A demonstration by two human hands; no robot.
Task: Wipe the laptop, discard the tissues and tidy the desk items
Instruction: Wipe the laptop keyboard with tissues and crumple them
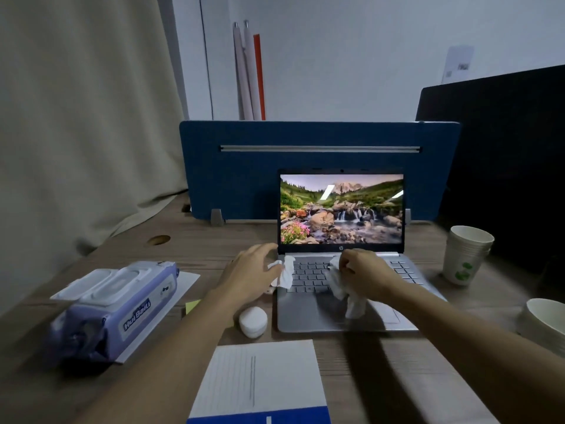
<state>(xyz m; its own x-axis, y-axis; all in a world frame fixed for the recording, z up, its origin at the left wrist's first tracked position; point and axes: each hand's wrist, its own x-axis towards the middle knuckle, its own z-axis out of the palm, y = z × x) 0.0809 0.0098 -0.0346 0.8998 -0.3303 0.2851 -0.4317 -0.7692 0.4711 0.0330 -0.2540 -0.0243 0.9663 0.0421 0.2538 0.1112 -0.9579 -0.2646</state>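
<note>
The open laptop (342, 289) sits mid-desk. Her left hand (250, 276) pinches a small tissue (284, 270) at its left edge, while the right hand (363, 276) grips a crumpled tissue (345, 292) over the keyboard.

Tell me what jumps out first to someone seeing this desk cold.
The lit laptop at centre, showing a waterfall scene. Over its keyboard, the left hand and right hand each hold a crumpled white tissue. A purple wipes pack sits at the left.
</note>
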